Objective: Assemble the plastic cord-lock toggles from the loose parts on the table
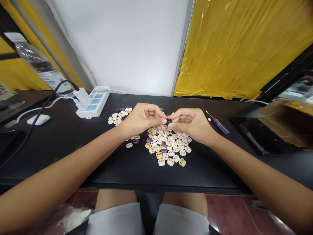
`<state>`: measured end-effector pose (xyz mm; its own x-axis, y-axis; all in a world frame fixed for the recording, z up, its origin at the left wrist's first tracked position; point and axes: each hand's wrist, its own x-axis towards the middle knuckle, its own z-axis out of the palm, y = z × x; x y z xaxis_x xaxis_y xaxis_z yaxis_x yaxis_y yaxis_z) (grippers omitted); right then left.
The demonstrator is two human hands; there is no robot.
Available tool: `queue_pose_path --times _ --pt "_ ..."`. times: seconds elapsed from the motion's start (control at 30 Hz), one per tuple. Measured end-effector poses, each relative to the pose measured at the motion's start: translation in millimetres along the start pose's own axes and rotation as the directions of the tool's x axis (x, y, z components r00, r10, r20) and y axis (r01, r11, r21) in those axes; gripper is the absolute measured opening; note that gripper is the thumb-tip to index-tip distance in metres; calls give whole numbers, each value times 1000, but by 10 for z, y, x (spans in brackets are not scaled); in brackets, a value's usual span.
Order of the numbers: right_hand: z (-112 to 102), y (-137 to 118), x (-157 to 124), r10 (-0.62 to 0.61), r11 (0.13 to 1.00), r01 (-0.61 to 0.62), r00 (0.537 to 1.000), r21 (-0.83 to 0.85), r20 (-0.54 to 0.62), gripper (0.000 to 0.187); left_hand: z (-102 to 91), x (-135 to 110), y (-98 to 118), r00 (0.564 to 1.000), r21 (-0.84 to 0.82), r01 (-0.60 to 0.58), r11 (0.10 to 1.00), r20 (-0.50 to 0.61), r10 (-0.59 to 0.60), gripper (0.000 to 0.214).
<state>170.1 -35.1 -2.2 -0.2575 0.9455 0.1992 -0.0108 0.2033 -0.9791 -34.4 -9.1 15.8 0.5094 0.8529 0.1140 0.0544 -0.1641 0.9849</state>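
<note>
Between my fingertips, over the middle of the desk, is a small black cord lock (168,122). My left hand (148,117) pinches it from one side with thumb and forefinger. From the other side my right hand (187,123) pinches it the same way. Beneath both hands spreads a pile of two-hole oval cord locks (171,146), mostly cream with some yellow and purple ones. A smaller group of cream cord locks (117,117) lies beyond my left wrist, partly hidden by it.
A white power strip (96,101) with plugs and cables stands at the back left, near a plastic bottle (41,63) and a white mouse (38,119). On the right lie a screwdriver (220,124), a black phone-like slab (255,135) and an open cardboard box (288,120).
</note>
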Motion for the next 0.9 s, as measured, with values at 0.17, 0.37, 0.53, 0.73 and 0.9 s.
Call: queue_pose_path --times 0.17,0.37,0.53,0.73,0.9 --pt "-5 -12 -8 -22 999 21 1000 28 13 31 -49 21 -30 999 -50 -16 999 34 18 10" --pt "-20 8 -12 -32 998 28 997 64 67 35 -24 26 -61 997 -169 -12 986 73 25 23" --pt "-25 13 -2 -42 999 41 999 26 35 38 -16 33 -91 999 -177 -13 984 49 22 25" --pt "-26 14 41 -18 999 19 1000 28 -23 39 -61 72 -155 999 -108 -36 993 -3 36 23" --pt "-54 61 59 -9 999 10 1000 50 -24 41 -50 69 -142 999 -77 -33 996 11 34 24"
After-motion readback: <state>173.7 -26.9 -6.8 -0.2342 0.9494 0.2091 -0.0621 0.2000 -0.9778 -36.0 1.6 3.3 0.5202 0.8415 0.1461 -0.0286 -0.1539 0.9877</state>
